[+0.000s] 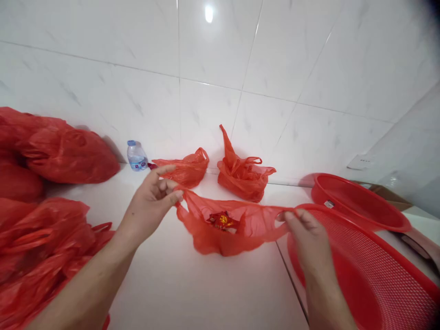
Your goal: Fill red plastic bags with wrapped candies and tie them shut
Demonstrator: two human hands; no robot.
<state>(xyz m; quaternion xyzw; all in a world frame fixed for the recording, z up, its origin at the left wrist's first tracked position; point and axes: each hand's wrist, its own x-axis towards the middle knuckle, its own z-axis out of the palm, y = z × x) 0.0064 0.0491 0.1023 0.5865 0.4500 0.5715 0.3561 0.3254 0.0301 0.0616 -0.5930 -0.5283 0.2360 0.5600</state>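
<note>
A thin red plastic bag [223, 247] is stretched sideways between my two hands above the white table. My left hand [154, 192] pinches its left handle between thumb and fingers. At the other end, my right hand [307, 231] grips the right handle, its fingers curled round the plastic. The bag's mouth gapes toward me, and inside lie small red packets with gold markings [223, 221]; their exact kind is not clear. Just beyond, two more filled red bags, one on the left [189, 172] and one on the right [242, 181], rest by the wall.
Large filled red bags [68, 151] crowd the left side, with crumpled red bags [41, 256] nearer. A small water bottle [136, 156] stands by the tiled wall [213, 114]. To the right are a red mesh basket [388, 270], a red basin [360, 201] and a cardboard box [388, 195].
</note>
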